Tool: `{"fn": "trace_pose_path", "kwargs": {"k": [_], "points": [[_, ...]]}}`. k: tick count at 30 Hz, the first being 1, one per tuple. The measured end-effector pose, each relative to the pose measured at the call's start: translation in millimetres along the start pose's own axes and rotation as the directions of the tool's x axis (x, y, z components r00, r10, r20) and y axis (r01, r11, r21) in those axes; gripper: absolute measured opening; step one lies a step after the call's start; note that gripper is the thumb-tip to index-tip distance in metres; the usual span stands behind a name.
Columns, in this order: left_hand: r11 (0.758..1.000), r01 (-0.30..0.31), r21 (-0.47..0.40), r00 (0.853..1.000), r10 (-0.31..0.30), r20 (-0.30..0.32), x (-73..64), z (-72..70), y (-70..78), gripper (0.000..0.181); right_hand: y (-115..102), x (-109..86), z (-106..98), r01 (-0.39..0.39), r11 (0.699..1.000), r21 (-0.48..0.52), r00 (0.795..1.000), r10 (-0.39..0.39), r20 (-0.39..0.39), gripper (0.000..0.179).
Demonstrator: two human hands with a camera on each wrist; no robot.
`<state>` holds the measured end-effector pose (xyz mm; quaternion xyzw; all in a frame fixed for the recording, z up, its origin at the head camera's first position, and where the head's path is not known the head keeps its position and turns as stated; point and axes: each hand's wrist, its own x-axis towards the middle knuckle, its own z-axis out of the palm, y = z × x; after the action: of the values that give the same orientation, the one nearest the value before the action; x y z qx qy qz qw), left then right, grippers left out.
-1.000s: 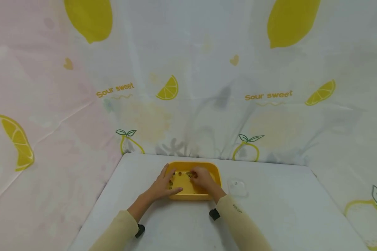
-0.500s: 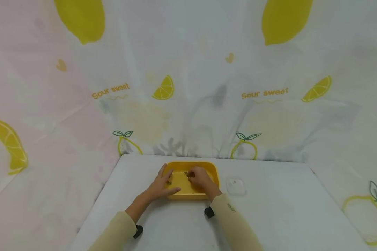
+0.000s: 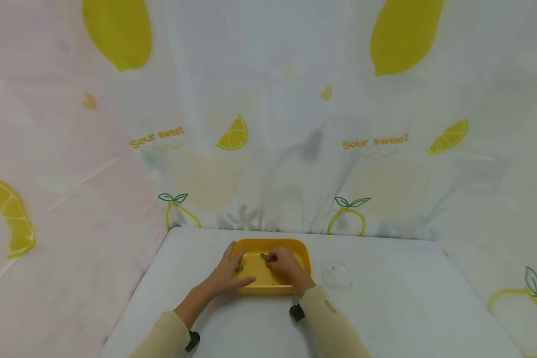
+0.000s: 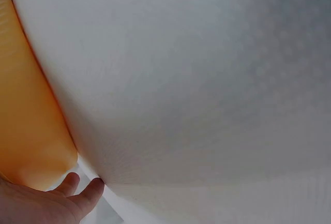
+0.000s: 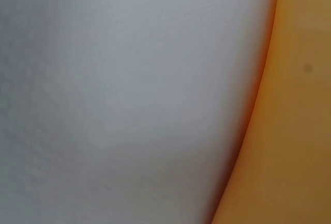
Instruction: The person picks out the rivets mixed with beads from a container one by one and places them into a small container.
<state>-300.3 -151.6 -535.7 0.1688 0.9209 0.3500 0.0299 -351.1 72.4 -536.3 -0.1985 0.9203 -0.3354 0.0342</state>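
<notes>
A shallow yellow tray sits on the white table. My left hand lies over its left end with fingers and thumb spread, the thumb reaching across the front rim. Small dark greenish round pieces lie in the tray beside the left fingers. My right hand is inside the tray, thumb and fingers curled together, pinching at small dark pieces toward the back; the fingers mostly hide what is between them. In the left wrist view two fingertips show beyond the tray's corner; the right wrist view shows only tray wall and table.
A clear, square-looking piece with rounded corners lies on the white table right of the tray. A lemon-print curtain rises behind the table and along both sides. A tiny dark speck is near the tray's front wall.
The head view has shifted slightly. Fewer small pieces show along the tray's back, and the right hand has edged left within the tray. The left hand stays at the left end.
</notes>
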Motion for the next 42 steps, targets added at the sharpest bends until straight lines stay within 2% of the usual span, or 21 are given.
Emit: {"fn": "trace_pose_path", "kwargs": {"k": [6, 14, 23, 26, 34, 42], "points": [[1.000, 0.010, 0.010, 1.000, -0.010, 0.006, -0.8, -7.9, 0.9, 0.093, -5.2, 4.7, 1.3, -0.035, 0.999, -0.003, 0.999, 0.035, -0.006, 0.003], [1.000, 0.018, -0.007, 1.000, -0.018, 0.018, -0.3, -5.5, 0.6, 0.092, -4.3, 2.2, 0.4, -0.053, 0.998, 0.015, 0.998, 0.053, -0.018, 0.005], [1.000, -0.010, -0.010, 1.000, 0.010, 0.012, -1.8, -4.0, -2.2, 0.090, -4.8, -1.8, 1.5, -0.016, 0.996, 0.082, 1.000, 0.017, -0.015, 0.006], [1.000, -0.006, 0.007, 1.000, 0.006, 0.015, -1.8, -4.4, -2.8, 0.091, -4.7, -2.2, 2.8, -0.023, 0.994, 0.102, 1.000, 0.024, -0.013, 0.005], [1.000, 0.021, -0.016, 0.999, -0.020, 0.035, -1.3, -7.6, 0.2, 0.092, -3.1, -2.1, 3.4, -0.043, 0.983, 0.178, 0.999, 0.043, 0.004, 0.005], [0.999, 0.026, -0.033, 0.999, -0.024, 0.036, -1.0, -2.1, -0.6, 0.094, 3.7, -1.8, 3.0, -0.064, 0.961, 0.268, 0.998, 0.060, 0.023, 0.005]]}}
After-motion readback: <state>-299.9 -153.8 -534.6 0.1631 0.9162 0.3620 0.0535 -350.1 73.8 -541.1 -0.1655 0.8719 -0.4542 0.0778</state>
